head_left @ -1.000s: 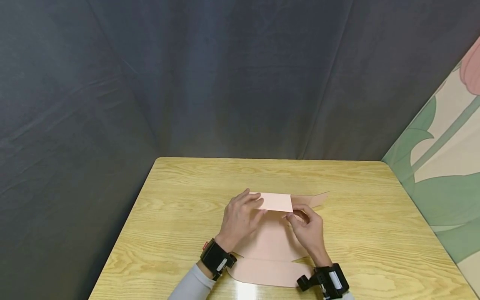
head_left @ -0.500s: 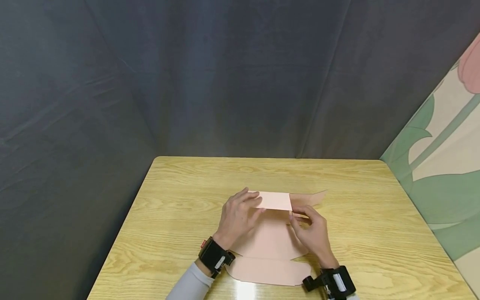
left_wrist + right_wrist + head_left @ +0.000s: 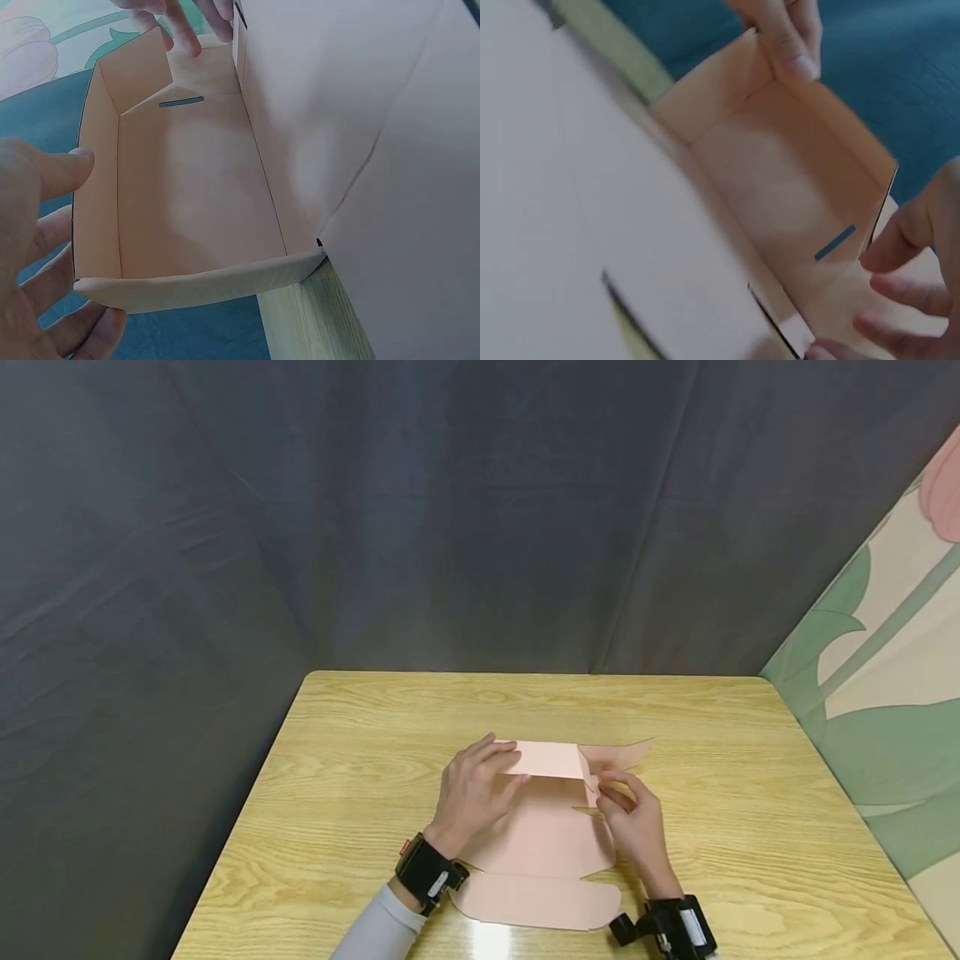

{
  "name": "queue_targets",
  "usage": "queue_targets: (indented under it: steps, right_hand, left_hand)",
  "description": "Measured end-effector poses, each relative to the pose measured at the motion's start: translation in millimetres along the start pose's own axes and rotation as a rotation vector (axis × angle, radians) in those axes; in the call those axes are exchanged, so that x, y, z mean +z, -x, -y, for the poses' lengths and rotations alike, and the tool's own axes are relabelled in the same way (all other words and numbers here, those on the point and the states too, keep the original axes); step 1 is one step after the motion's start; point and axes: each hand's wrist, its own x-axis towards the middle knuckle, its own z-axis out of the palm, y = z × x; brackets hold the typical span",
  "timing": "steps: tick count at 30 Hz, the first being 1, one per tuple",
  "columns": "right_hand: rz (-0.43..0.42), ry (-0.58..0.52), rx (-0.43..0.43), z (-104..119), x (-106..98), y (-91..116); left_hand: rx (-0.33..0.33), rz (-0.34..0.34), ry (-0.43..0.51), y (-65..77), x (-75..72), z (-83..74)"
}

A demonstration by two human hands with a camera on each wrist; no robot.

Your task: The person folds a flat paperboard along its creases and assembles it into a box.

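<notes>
Cardboard (image 3: pixel 536 837) lies between left grip (image 3: pixel 471 792) and right grip (image 3: pixel 636 817).

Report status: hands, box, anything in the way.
Left hand holds box. Right hand at corner flap. Box part-folded, right end open. No obstruction seen.

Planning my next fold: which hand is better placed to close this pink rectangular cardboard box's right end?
Probably your right hand: it is at the open right end of the pink rectangular cardboard box. Your left hand grips the other end and could steady it.
</notes>
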Motion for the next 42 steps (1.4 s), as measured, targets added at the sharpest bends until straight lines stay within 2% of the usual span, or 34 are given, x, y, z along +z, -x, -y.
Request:
queue_targets:
  steps: [2, 5, 14, 24, 33, 42]
  right_hand:
    - [0.003, -0.035, 0.074, 3, -2, -1]
    - [0.011, -0.082, 0.137, 5, -5, -3]
    - [0.025, -0.1, 0.203, 9, -4, -5]
    - [0.06, -0.112, 0.163, 15, 1, -4]
    - [0.007, -0.115, 0.087, 16, 9, -2]
    - [0.029, -0.113, 0.009, 14, 16, -2]
  left_hand:
    - [-0.002, 0.001, 0.001, -0.5, -0.5, -0.5]
    - [-0.012, 0.01, 0.001, -0.7, -1.5, -1.4]
    - [-0.014, 0.026, 0.005, -1.4, -2.3, -2.9]
    - [-0.013, 0.016, -0.021, -0.4, -1.4, -3.1]
    - [-0.006, 0.012, -0.029, -0.4, -0.6, -2.8]
    - [-0.005, 0.015, -0.026, -1.7, -2.1, -1.7]
